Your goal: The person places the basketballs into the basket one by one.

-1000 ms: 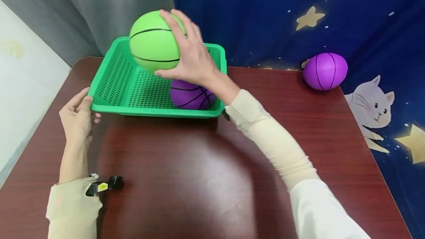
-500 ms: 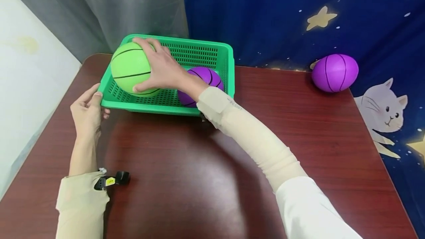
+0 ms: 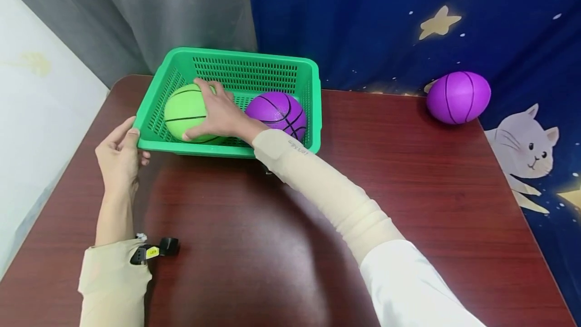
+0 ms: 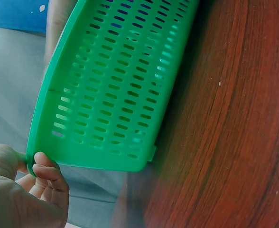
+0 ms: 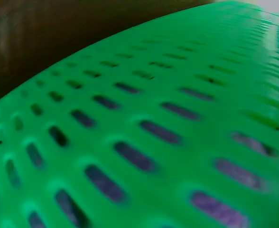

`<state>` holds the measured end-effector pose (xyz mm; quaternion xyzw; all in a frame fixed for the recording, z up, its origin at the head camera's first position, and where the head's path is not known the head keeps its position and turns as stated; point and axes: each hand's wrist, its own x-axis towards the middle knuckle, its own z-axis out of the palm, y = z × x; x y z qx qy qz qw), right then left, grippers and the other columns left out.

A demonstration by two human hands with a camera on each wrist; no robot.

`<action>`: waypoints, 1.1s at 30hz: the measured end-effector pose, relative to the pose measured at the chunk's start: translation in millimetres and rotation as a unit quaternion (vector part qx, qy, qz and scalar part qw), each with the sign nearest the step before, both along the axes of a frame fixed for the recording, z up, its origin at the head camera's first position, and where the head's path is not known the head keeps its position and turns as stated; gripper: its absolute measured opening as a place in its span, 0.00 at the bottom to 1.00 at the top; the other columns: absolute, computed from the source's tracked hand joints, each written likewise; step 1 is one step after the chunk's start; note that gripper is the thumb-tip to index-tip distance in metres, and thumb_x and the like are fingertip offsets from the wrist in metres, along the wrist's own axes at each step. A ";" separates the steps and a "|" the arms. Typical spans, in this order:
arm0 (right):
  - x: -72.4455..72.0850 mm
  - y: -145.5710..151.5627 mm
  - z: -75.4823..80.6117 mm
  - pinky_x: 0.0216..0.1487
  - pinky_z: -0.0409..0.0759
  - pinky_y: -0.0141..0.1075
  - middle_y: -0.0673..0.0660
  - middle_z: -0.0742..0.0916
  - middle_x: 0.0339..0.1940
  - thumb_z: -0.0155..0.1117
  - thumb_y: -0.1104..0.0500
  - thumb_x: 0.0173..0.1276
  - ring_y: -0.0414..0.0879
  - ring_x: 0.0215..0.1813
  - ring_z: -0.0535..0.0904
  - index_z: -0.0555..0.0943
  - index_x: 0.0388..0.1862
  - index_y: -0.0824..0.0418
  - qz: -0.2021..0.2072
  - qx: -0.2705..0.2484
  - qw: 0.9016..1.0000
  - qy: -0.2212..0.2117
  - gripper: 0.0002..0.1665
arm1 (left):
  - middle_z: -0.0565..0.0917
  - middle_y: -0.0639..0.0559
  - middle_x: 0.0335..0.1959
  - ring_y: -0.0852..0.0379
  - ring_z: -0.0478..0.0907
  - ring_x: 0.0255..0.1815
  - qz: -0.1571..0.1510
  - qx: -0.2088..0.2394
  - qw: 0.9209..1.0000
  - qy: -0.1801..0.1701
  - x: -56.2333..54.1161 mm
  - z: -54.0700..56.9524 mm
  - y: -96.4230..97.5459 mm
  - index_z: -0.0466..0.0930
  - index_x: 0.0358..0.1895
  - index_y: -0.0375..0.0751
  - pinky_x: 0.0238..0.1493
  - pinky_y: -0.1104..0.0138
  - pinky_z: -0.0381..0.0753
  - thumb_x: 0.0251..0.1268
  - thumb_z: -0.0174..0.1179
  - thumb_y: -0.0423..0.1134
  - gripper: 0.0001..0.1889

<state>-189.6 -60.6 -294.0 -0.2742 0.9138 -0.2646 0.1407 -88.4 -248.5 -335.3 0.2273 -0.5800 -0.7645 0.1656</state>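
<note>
A green slotted plastic basket [image 3: 213, 151] stands near the back left of the table. My left hand [image 3: 119, 158] pinches its front left corner rim between thumb and fingers, which the left wrist view shows too. Inside the basket's left half is a light green ball [image 3: 183, 115] with black lines, and my right hand [image 3: 220, 115] grips it from above and the right. Beside it, in the right half, lies a purple ball [image 3: 279, 110], partly behind my right wrist. The right wrist view shows only the basket's slotted wall [image 5: 168, 114], with purple showing through.
Another purple ball [image 3: 458, 98] sits at the table's back right corner, against a dark blue curtain [image 3: 345, 24]. A grey curtain [image 3: 172, 9] hangs behind the basket, and a white wall [image 3: 41, 95] borders the table's left side.
My right hand has brought the light green ball left and down from above the basket into its left half. The left hand keeps its grip on the corner; the view has shifted slightly.
</note>
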 end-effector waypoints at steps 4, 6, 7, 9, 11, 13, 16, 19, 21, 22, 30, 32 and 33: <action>-1.1 -1.6 -3.4 0.62 0.66 0.40 0.53 0.50 0.73 0.72 0.27 0.36 0.52 0.69 0.52 0.36 0.75 0.43 -0.006 0.024 1.000 0.004 0.75 | 0.80 0.51 0.18 0.62 0.68 0.04 0.001 -0.003 1.000 0.009 -0.7 -0.6 0.7 0.75 0.58 0.37 0.03 0.74 0.66 0.65 0.55 0.30 0.18; -0.3 -2.9 -1.8 0.60 0.68 0.41 0.52 0.48 0.74 0.70 0.26 0.36 0.53 0.69 0.52 0.36 0.74 0.42 -0.007 0.042 0.999 0.008 0.75 | 0.80 0.50 0.18 0.62 0.68 0.04 0.001 -0.005 1.000 0.016 -1.1 -0.2 1.8 0.75 0.58 0.36 0.03 0.74 0.66 0.65 0.55 0.30 0.18; 0.3 -3.8 -0.9 0.59 0.69 0.41 0.52 0.48 0.74 0.70 0.26 0.36 0.52 0.69 0.52 0.35 0.74 0.41 -0.008 0.050 0.999 0.010 0.75 | 0.80 0.50 0.18 0.62 0.68 0.04 0.002 -0.004 1.000 0.019 -1.3 -0.2 2.3 0.75 0.58 0.36 0.03 0.74 0.66 0.65 0.54 0.30 0.18; 1.3 -5.4 0.1 0.58 0.70 0.41 0.51 0.47 0.74 0.69 0.25 0.36 0.52 0.70 0.52 0.36 0.74 0.40 -0.011 0.064 0.998 0.015 0.74 | 0.80 0.50 0.20 0.62 0.68 0.04 0.003 -0.002 1.000 0.022 -1.6 -0.2 3.2 0.75 0.58 0.36 0.03 0.74 0.66 0.65 0.54 0.29 0.18; 2.0 -6.4 0.4 0.58 0.71 0.41 0.51 0.47 0.74 0.69 0.25 0.36 0.52 0.70 0.52 0.36 0.74 0.40 -0.014 0.071 0.997 0.016 0.74 | 0.80 0.50 0.21 0.62 0.68 0.04 0.004 0.002 1.000 0.022 -1.9 -0.5 3.8 0.75 0.58 0.36 0.03 0.74 0.66 0.65 0.54 0.29 0.18; 2.4 -6.5 0.0 0.58 0.70 0.40 0.51 0.47 0.74 0.70 0.25 0.36 0.53 0.70 0.52 0.35 0.74 0.41 -0.018 0.070 0.997 0.013 0.75 | 0.80 0.50 0.21 0.61 0.68 0.04 0.004 0.002 1.000 0.019 -1.9 -1.0 3.8 0.75 0.58 0.36 0.03 0.74 0.66 0.65 0.54 0.29 0.18; 2.6 -5.5 -0.6 0.61 0.68 0.42 0.52 0.46 0.74 0.70 0.25 0.36 0.54 0.70 0.51 0.35 0.74 0.40 -0.018 0.062 0.998 0.003 0.75 | 0.80 0.50 0.21 0.62 0.68 0.04 0.008 0.003 1.000 0.016 -1.5 -1.6 3.3 0.76 0.57 0.37 0.03 0.74 0.66 0.65 0.54 0.29 0.17; 2.6 -4.4 -0.9 0.63 0.65 0.43 0.53 0.45 0.75 0.69 0.25 0.36 0.54 0.71 0.49 0.34 0.74 0.40 -0.014 0.056 0.998 -0.009 0.75 | 0.80 0.49 0.20 0.62 0.68 0.04 0.013 0.001 1.000 0.014 -0.7 -2.0 2.9 0.76 0.57 0.36 0.03 0.74 0.65 0.65 0.54 0.29 0.17; 2.5 -4.0 -0.5 0.64 0.64 0.43 0.52 0.43 0.75 0.68 0.25 0.37 0.53 0.72 0.47 0.33 0.74 0.40 -0.012 0.055 0.998 -0.017 0.75 | 0.80 0.49 0.20 0.61 0.68 0.03 0.013 0.005 1.000 0.015 -0.5 -2.1 2.9 0.76 0.57 0.36 0.03 0.74 0.65 0.65 0.54 0.29 0.17; 2.4 -3.8 -0.1 0.65 0.63 0.43 0.52 0.43 0.75 0.67 0.24 0.38 0.53 0.72 0.46 0.33 0.74 0.40 -0.012 0.057 0.998 -0.018 0.74 | 0.80 0.49 0.20 0.61 0.68 0.03 0.012 0.004 1.000 0.016 -0.4 -2.1 3.0 0.76 0.57 0.36 0.03 0.74 0.65 0.65 0.54 0.29 0.17; 2.5 -8.2 8.5 0.70 0.52 0.45 0.47 0.43 0.75 0.59 0.19 0.40 0.45 0.74 0.38 0.32 0.74 0.37 -0.037 0.060 0.997 -0.027 0.70 | 0.80 0.49 0.18 0.62 0.67 0.04 0.014 -0.004 1.000 0.021 -1.1 -1.6 2.8 0.76 0.57 0.36 0.02 0.74 0.65 0.65 0.55 0.30 0.17; 3.0 -9.1 10.2 0.70 0.51 0.45 0.47 0.42 0.75 0.58 0.19 0.40 0.46 0.74 0.37 0.30 0.73 0.37 -0.042 0.064 0.997 -0.023 0.71 | 0.80 0.50 0.17 0.62 0.67 0.04 0.015 -0.003 1.000 0.021 -1.5 -1.8 2.8 0.76 0.57 0.36 0.02 0.74 0.65 0.64 0.54 0.29 0.17; 3.2 -9.4 10.8 0.71 0.50 0.45 0.46 0.42 0.75 0.58 0.19 0.40 0.46 0.74 0.36 0.29 0.73 0.36 -0.044 0.066 0.997 -0.021 0.71 | 0.80 0.50 0.16 0.62 0.67 0.03 0.015 -0.004 1.000 0.021 -1.7 -2.1 2.9 0.76 0.57 0.36 0.02 0.74 0.65 0.64 0.54 0.29 0.17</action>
